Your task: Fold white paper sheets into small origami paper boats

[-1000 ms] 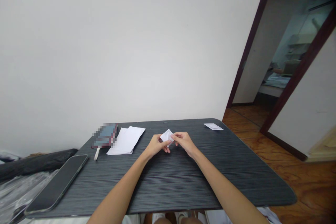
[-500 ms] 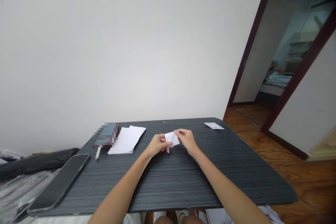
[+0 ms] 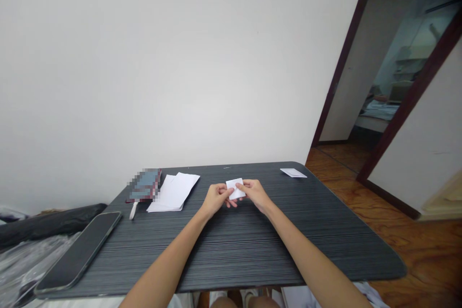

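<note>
A small folded piece of white paper [image 3: 235, 185] is held above the middle of the dark table [image 3: 231, 250]. My left hand [image 3: 217, 198] grips its left side, thumb on top and fingers beneath. On the right side, my right hand [image 3: 254, 192] pinches it, its thumb pressed on the upper face. Both thumbs lie close together near the paper's middle. Part of the fingers is hidden under the paper.
White sheets [image 3: 175, 191] lie left of my hands, beside a partly pixelated pouch [image 3: 147, 184] with a white strap. A phone [image 3: 79, 252] rests at the table's left edge. Another folded paper [image 3: 293, 173] lies at the back right. A wall stands behind the table.
My right thumb has moved from the paper's top corner down onto its face. The paper's flap now lies flat, and the piece looks squarer and slightly turned.
</note>
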The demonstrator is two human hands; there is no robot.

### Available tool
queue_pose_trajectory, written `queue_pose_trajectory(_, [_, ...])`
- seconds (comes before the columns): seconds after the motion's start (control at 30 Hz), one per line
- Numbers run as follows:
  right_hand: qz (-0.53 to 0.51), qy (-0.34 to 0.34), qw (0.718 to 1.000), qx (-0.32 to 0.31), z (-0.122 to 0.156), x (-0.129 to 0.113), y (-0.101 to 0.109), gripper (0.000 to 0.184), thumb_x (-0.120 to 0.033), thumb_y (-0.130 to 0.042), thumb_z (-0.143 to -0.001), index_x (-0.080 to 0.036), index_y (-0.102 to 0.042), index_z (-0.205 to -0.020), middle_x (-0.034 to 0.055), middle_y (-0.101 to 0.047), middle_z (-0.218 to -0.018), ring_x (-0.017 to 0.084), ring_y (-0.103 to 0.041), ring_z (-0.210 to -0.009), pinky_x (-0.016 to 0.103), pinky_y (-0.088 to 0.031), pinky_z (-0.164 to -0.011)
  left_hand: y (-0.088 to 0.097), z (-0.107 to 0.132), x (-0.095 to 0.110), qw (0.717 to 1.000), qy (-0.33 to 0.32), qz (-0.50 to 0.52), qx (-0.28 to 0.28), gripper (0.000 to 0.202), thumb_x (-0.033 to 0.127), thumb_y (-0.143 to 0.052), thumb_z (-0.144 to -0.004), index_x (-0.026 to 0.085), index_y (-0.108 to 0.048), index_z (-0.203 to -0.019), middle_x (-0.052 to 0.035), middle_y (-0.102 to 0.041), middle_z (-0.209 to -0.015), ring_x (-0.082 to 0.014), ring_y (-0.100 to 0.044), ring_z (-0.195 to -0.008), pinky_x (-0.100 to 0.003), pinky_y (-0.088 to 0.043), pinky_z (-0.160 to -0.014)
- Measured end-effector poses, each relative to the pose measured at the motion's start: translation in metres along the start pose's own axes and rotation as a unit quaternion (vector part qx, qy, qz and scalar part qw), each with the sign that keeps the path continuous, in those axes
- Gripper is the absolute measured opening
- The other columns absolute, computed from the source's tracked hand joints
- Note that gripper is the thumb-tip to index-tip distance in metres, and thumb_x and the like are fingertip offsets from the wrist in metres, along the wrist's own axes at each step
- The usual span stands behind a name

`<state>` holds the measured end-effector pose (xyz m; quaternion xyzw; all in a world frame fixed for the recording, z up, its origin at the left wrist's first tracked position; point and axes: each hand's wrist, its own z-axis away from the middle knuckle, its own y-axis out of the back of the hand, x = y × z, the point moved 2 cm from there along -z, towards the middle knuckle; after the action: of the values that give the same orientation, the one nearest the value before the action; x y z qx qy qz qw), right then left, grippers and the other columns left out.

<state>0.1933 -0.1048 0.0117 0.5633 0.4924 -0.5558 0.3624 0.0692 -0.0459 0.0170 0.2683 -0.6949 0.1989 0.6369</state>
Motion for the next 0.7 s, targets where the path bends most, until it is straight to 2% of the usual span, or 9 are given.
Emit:
queue_pose_trajectory(0.07, [-0.005, -0.027, 0.999, -0.034, 0.0016, -0.0012, -0.0004, 0.036, -0.037, -0.064, -0.059, -0.009, -0.062, -0.080, 0.0068, -0.064, -0.061, 0.012, -0.056, -0.049, 0.022, -0.041, -0.045, 0.0026, -0.0007, 0.0004, 0.999, -0.013, -0.012, 0.040, 0.033, 0.041, -0.057, -0.066, 0.009, -0.048, -0.067, -0.0075, -0.062, -0.052, -0.0167, -0.060, -0.046, -0.020, -0.040, -0.039])
queue_pose_trajectory(0.13, [-0.007, -0.039, 0.998, -0.055, 0.0032, -0.0027, 0.0005, 0.034, -0.036, -0.066, -0.057, -0.008, -0.061, -0.076, 0.0077, -0.064, -0.060, 0.011, -0.056, -0.047, 0.022, -0.042, -0.047, 0.0050, -0.0011, 0.0009, 0.999, -0.016, -0.014, 0.051, 0.032, 0.040, -0.058, -0.066, 0.010, -0.047, -0.065, -0.0057, -0.061, -0.050, -0.0160, -0.059, -0.044, -0.020, -0.041, -0.039])
queue_pose_trajectory(0.3, [-0.029, -0.029, 0.996, -0.074, 0.0039, -0.0035, 0.0045, 0.029, -0.031, -0.066, -0.057, -0.008, -0.060, -0.072, 0.0061, -0.063, -0.061, 0.008, -0.054, -0.046, 0.022, -0.042, -0.050, 0.0065, -0.0002, 0.0025, 1.000, 0.011, 0.021, 0.000, 0.030, 0.033, -0.064, -0.062, 0.010, -0.046, -0.071, -0.0077, -0.064, -0.060, -0.0150, -0.061, -0.050, -0.022, -0.045, -0.047])
queue_pose_trajectory(0.47, [-0.025, -0.016, 0.996, -0.085, 0.0016, 0.0010, 0.0022, 0.034, -0.026, -0.067, -0.055, -0.009, -0.059, -0.084, 0.0010, -0.059, -0.053, 0.007, -0.049, -0.042, 0.019, -0.034, -0.041, 0.0039, 0.0012, 0.0037, 0.999, 0.019, 0.018, 0.018, 0.034, 0.029, -0.067, -0.059, 0.011, -0.043, -0.075, -0.0051, -0.063, -0.056, -0.0148, -0.059, -0.046, -0.022, -0.045, -0.045])
queue_pose_trajectory(0.6, [-0.022, -0.016, 0.995, -0.099, 0.0009, 0.0001, 0.0003, 0.031, -0.024, -0.064, -0.057, -0.008, -0.060, -0.082, 0.0016, -0.059, -0.054, 0.007, -0.049, -0.043, 0.019, -0.032, -0.042, 0.0032, 0.0003, 0.0018, 0.999, 0.019, 0.021, 0.016, 0.035, 0.028, -0.065, -0.062, 0.012, -0.041, -0.082, -0.0050, -0.063, -0.057, -0.0154, -0.060, -0.047, -0.022, -0.045, -0.046])
queue_pose_trajectory(0.7, [-0.027, -0.023, 0.994, -0.108, 0.0016, -0.0036, 0.0019, 0.028, -0.022, -0.060, -0.060, -0.007, -0.060, -0.083, 0.0030, -0.059, -0.056, 0.007, -0.050, -0.044, 0.019, -0.031, -0.042, 0.0062, -0.0002, 0.0026, 1.000, 0.021, 0.020, 0.001, 0.039, 0.030, -0.060, -0.067, 0.012, -0.038, -0.094, -0.0036, -0.062, -0.056, -0.0149, -0.059, -0.048, -0.023, -0.045, -0.047])
